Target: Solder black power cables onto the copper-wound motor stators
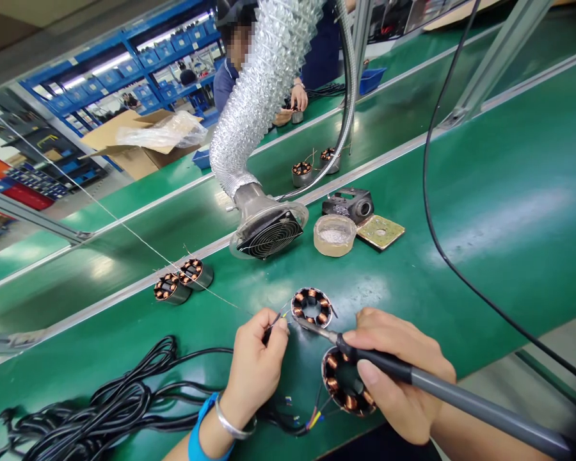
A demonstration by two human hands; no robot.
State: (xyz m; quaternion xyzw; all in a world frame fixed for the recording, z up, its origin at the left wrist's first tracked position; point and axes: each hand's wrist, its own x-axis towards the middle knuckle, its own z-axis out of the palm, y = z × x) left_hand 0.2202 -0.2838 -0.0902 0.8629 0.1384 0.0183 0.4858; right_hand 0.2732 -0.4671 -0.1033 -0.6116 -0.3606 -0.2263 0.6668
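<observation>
My left hand (256,368) is closed in a pinch on thin dark wires and a strand of solder wire, right beside a copper-wound stator (311,306) lying on the green bench. My right hand (399,378) grips a grey soldering iron (441,392) like a pen. The iron's metal tip (303,324) touches the near edge of that stator where the wires meet. A second stator (346,384) with coloured leads lies under my right fingers.
A fume extractor fan (267,232) on a silver flexible duct faces the work. A round sponge tin (335,234), a yellow pad (380,232) and a black device (349,205) sit behind. Two stators (183,280) lie left, black cables (100,410) near left. Another person sits at the far belt.
</observation>
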